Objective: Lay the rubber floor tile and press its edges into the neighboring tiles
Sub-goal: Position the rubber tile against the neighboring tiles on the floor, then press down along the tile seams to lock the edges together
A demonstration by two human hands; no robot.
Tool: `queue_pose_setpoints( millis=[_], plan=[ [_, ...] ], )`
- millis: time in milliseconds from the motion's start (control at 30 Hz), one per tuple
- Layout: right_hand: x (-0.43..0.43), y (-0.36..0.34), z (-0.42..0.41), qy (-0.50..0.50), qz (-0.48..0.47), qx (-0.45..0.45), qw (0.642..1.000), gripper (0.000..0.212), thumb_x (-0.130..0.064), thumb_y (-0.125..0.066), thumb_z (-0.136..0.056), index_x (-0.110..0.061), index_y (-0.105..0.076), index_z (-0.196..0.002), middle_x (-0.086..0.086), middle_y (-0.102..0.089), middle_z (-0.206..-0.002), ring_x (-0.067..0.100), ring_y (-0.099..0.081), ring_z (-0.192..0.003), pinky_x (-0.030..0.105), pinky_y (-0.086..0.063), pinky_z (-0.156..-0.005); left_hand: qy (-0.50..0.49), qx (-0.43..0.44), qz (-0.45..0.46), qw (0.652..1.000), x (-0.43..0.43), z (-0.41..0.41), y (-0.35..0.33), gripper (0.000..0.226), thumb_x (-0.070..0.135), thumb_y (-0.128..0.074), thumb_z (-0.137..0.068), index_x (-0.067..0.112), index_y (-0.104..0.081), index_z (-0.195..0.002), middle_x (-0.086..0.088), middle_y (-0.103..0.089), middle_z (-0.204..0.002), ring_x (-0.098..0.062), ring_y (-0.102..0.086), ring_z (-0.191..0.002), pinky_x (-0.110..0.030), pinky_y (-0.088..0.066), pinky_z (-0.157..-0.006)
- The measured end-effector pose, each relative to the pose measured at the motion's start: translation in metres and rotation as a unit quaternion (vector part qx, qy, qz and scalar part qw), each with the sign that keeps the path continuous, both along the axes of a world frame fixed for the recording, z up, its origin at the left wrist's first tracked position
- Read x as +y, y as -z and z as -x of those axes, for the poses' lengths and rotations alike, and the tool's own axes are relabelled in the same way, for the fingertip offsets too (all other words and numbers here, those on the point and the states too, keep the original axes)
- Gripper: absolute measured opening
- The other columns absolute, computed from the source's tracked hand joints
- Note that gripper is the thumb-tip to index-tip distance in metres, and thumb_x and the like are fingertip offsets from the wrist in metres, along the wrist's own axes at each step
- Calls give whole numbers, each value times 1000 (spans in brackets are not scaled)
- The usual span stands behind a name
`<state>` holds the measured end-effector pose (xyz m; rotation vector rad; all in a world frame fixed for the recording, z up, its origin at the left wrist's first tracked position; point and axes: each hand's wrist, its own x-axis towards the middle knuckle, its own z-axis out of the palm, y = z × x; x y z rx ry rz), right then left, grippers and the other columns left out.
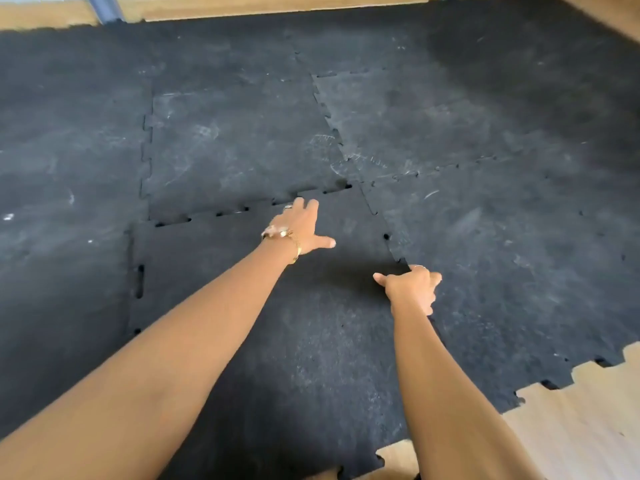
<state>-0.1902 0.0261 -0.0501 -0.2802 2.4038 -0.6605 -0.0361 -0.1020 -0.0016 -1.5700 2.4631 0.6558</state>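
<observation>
Two hands on one black tile, seams not fully closed.

Your left hand (pixel 304 226) lies flat, grip released, fingers at the far seam of the tile (pixel 263 323). Your right hand (pixel 412 289) is clenched on the right seam, grasping nothing visible. Five neighbouring tiles border it: one left, three beyond, one (pixel 512 271) right. Bare floor (pixel 581 427) shows near your right forearm.

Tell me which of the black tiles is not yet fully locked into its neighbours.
The tile under both hands, nearest the camera. Open gaps show along its far edge and left edge; the seams between the other tiles look closed.
</observation>
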Motion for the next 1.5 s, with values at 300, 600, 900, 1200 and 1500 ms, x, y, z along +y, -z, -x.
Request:
queue_pose_setpoints(
  millis=[300, 600, 900, 1200, 1500],
  plan=[
    [-28, -14, -13, -281, -151, 118, 940, 112, -36, -79, -78, -4, -3, -154, 10, -11, -162, 35, 3, -149, 51, -10, -120, -31, -83, -65, 994, -20, 41, 51, 140, 56, -84, -61, 11, 9, -155, -13, 16, -163, -32, 8, -151, -53, -12, -120],
    [-18, 16, -15, -357, -156, 80, 918, 129, -43, -76, -79, -1, 25, -147, 14, 22, -160, 38, 21, -146, 48, 8, -118, -2, -91, -100, 991, -27, 34, 62, 151, 54, -88, -55, 12, 20, -153, -12, 30, -159, -32, 20, -149, -54, -3, -120],
    [11, 22, -8, -392, -92, 142, 904, 117, -62, -59, -84, -2, 16, -150, 14, 16, -162, 31, 16, -149, 43, 6, -121, -22, -207, -58, 976, -19, 72, 59, 146, 43, -90, -59, -5, 13, -151, -28, 13, -159, -44, 1, -149, -54, -14, -118],
    [113, 67, 14, -476, 20, 342, 810, 86, -67, -26, -94, -3, -21, -152, 12, -19, -161, 24, -16, -149, 41, -7, -120, -108, -35, -70, 991, 15, 111, 67, 84, 2, -57, -90, -3, -3, -153, -27, 7, -160, -38, 1, -150, -50, -14, -118],
    [114, 70, 37, -529, 18, 308, 791, 89, -68, -26, -94, -9, 1, -155, 11, 6, -163, 22, 8, -151, 49, -2, -122, 21, 74, 189, 979, 94, 101, 127, 60, 32, -22, -102, 3, -16, -154, -18, -13, -162, -33, -10, -151, -46, -4, -122]
  ],
)
